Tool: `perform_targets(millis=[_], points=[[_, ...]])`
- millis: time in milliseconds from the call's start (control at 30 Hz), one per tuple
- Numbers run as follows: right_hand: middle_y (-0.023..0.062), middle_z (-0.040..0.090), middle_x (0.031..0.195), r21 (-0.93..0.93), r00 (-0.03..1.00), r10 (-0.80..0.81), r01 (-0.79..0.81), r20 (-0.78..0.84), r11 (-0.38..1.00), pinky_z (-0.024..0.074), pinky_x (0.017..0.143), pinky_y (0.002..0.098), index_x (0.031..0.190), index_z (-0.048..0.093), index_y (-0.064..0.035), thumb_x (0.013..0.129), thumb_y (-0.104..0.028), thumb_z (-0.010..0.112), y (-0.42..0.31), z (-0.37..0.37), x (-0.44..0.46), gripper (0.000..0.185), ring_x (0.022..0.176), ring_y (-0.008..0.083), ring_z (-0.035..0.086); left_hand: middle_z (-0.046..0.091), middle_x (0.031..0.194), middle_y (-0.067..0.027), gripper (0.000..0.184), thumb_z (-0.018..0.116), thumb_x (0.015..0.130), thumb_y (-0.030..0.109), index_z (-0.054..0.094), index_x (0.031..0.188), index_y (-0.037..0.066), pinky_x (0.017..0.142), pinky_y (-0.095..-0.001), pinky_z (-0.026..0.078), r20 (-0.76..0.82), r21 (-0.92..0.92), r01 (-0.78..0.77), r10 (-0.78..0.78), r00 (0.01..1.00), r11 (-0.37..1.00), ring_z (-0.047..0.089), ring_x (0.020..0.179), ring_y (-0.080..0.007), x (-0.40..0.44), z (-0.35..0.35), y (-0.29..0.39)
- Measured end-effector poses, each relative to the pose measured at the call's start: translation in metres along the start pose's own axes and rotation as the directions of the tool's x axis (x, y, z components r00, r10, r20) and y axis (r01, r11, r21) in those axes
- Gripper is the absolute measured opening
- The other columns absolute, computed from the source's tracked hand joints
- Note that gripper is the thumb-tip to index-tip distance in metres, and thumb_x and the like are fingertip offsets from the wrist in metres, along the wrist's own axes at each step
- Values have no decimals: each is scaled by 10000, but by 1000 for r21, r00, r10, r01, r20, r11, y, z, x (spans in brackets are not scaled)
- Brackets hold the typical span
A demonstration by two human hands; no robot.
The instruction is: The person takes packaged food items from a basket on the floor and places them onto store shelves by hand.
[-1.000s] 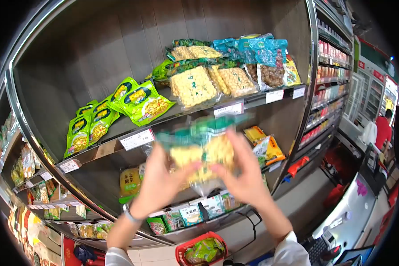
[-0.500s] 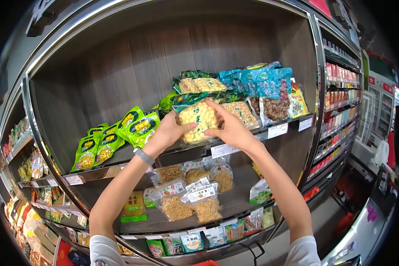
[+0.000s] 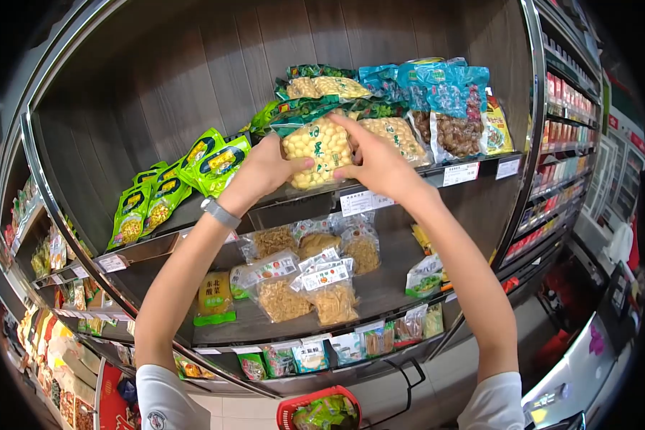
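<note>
Between my two hands is a clear bag of pale yellow ginkgo nuts (image 3: 318,152) with a green top, at the front edge of the upper shelf (image 3: 279,197). My left hand (image 3: 266,170) grips its left side, thumb on the front. On the other side my right hand (image 3: 371,159) holds it, thumb low on the front and a finger at the top. Just to the right lies a bag of beige nuts or beans (image 3: 394,137). Similar green-topped packs (image 3: 328,87) are stacked behind. Bright green pouches (image 3: 222,165) lie left of my left hand.
Blue-topped bags of brown contents (image 3: 457,115) stand at the right, beside a yellow pack (image 3: 497,125). Price labels (image 3: 365,202) line the shelf edge. The lower shelf carries bags of brown dried food (image 3: 283,295). A red basket (image 3: 285,414) with green packs is down by the floor.
My view has tilted down, so the shelf appears higher and the red basket shows more fully. Both hands stay on the bag of ginkgo nuts, which remains at the shelf front.
</note>
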State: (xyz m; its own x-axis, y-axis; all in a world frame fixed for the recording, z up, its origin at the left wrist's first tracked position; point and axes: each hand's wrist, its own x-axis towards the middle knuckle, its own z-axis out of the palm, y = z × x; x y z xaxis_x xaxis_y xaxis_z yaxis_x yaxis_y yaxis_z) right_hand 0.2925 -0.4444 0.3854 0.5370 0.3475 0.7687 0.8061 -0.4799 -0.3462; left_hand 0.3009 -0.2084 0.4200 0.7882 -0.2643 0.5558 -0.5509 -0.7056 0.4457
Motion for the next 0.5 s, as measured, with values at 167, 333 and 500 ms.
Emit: perform_targets(millis=[167,333,500], points=[[155,681,959,65,977,184,-191,109,979,520,776,409,1513,389,-168,768,-39,834,-2,-10,-1,877,868,280,671,679,1038,-104,529,842,844,215,570,1189,-80,772,-313,566,123,-154,126,-108,987,980,663,886,-150,-11,-9,18],[201,692,937,-51,988,156,-156,1,986,507,791,472,1456,412,-144,766,-18,823,1,0,7,813,943,387,678,707,952,-195,608,875,788,331,599,1102,-110,756,-373,555,79,3,-12,12,997,1000,701,846,-250,35,7,-41],[133,645,1004,-76,989,145,-142,32,987,523,800,381,1442,444,-127,794,-45,824,-2,-3,4,755,891,250,643,692,931,-263,603,845,805,334,577,1097,-120,781,-440,554,180,-127,114,-90,980,985,704,864,-348,12,-3,-13]])
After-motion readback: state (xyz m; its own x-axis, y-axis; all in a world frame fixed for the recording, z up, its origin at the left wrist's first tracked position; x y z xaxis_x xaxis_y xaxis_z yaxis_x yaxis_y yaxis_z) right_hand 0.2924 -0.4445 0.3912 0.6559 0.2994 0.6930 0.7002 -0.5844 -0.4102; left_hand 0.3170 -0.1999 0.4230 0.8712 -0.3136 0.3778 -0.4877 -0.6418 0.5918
